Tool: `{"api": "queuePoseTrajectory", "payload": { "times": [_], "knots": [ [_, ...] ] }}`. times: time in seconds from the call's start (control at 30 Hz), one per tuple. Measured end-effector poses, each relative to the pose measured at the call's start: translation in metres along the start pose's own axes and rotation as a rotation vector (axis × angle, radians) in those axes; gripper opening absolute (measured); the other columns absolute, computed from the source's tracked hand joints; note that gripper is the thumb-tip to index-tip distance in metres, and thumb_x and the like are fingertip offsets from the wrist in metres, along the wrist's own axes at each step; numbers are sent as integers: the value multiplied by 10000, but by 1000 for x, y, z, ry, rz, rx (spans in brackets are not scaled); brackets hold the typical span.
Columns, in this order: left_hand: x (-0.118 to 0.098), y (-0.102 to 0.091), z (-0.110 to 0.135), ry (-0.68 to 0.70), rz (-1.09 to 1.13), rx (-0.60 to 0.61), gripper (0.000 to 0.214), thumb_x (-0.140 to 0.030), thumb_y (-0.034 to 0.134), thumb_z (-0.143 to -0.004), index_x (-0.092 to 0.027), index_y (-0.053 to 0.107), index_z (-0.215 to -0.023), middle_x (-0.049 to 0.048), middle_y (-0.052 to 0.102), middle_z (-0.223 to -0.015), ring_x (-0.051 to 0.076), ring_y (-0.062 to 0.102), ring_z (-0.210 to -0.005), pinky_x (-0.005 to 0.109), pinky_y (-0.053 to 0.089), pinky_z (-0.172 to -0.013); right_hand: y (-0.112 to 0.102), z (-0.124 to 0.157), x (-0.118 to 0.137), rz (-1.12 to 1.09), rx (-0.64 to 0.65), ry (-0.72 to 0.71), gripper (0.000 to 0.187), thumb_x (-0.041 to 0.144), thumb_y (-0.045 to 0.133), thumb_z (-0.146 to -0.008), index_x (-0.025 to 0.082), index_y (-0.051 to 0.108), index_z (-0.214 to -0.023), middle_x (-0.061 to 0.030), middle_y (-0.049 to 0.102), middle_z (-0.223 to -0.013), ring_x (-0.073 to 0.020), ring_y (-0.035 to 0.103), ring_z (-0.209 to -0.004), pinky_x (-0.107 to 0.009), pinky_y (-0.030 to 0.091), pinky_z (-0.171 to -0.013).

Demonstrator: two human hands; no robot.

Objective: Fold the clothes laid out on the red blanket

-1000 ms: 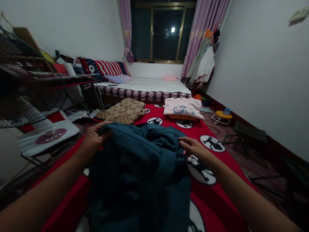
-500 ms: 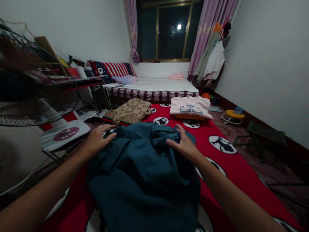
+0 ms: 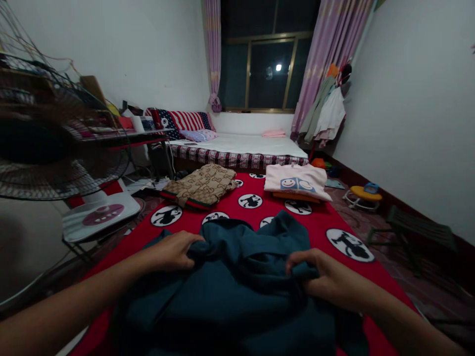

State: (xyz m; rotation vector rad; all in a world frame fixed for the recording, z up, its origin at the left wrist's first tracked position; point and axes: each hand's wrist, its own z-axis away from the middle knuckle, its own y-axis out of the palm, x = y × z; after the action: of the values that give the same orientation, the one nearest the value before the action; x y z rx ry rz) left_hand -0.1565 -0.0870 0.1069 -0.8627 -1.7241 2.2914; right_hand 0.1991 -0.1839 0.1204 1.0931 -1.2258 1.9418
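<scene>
A crumpled dark teal garment lies on a red blanket printed with round black-and-white cartoon patches. My left hand grips the garment's upper left fold, fingers curled into the cloth. My right hand clutches the cloth on the right side, fingers closed round a bunched edge. Both forearms reach in from the bottom of the view.
A folded brown patterned garment and a folded pink smiley-face shirt lie further up the blanket. A standing fan is close on the left. A bed, hanging clothes, a small stool and a dark bench lie beyond.
Both hands have drawn back toward me and closed on the teal garment, which has shifted nearer. The view has tilted up slightly, showing more of the window.
</scene>
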Motion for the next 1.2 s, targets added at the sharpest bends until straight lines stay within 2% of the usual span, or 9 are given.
{"api": "queuePoseTrajectory", "payload": {
  "times": [0.1,0.27,0.37,0.43,0.57,0.77,0.87,1.07,1.2],
  "knots": [
    [-12,-45,-16,176,97,14,256,-171,553,-650,-210,666,-877,-30,680,-808,194,642,-785,249,476,-703,-25,-6,31,95,-79,-113,231,133,540,-629,163,664,-822,22,560,-682,-98,503,-600,-172,375,-503],
    [-6,-128,-90,115,61,-831,334,-271,529,-838,-164,596,-1147,34,623,-1123,202,523,-1100,334,402,-989,-88,-86,50,88,-894,-493,438,303,683,-653,214,633,-1079,-36,637,-986,-205,605,-874,-302,523,-694],
    [-3,-124,-117,22,13,-1067,513,-273,577,-851,-81,463,-1313,106,487,-1312,240,392,-1272,408,281,-1111,-103,-119,13,5,-1034,-472,609,438,665,-708,230,531,-1265,-89,597,-1198,-247,594,-1044,-402,527,-824],
    [-9,-91,-113,29,-14,-981,556,-292,626,-820,-84,478,-1314,153,422,-1369,299,355,-1317,448,272,-1122,-96,-119,-23,33,-975,-396,574,493,665,-708,208,590,-1200,-116,616,-1187,-273,593,-1074,-442,505,-884],
    [-40,1,-61,346,27,-496,458,-438,601,-846,-205,586,-1240,127,372,-1442,304,339,-1356,451,285,-1128,-67,-83,-86,146,-641,-220,461,556,638,-729,208,698,-1025,-102,674,-1121,-293,605,-1074,-474,436,-987],
    [-73,61,25,609,80,136,882,-606,756,-623,-402,397,-1402,49,283,-1542,351,240,-1410,528,226,-1136,-61,-41,-111,270,-80,-168,1130,486,832,-530,234,284,-1485,-113,307,-1530,-307,319,-1384,-457,278,-1124],
    [-64,68,23,571,-25,163,1041,-602,775,-586,-373,274,-1469,108,325,-1514,379,320,-1359,551,254,-1089,-62,-44,-115,447,-61,-183,1229,437,857,-494,222,196,-1508,-139,232,-1552,-306,252,-1411,-463,229,-1138],
    [-49,81,-9,536,-106,20,551,-537,757,-657,-280,621,-1124,67,629,-1131,281,562,-1070,399,373,-928,-38,-63,-117,617,-337,-300,404,133,588,-666,195,609,-1065,-108,568,-1254,-268,505,-1164,-417,359,-1011],
    [-43,62,-9,499,-5,-30,331,-450,715,-733,-236,650,-978,24,668,-946,224,599,-956,323,398,-875,-32,-52,-97,365,-539,-293,297,121,493,-642,199,566,-919,-25,625,-859,-196,576,-838,-315,438,-787]
  ]
}}
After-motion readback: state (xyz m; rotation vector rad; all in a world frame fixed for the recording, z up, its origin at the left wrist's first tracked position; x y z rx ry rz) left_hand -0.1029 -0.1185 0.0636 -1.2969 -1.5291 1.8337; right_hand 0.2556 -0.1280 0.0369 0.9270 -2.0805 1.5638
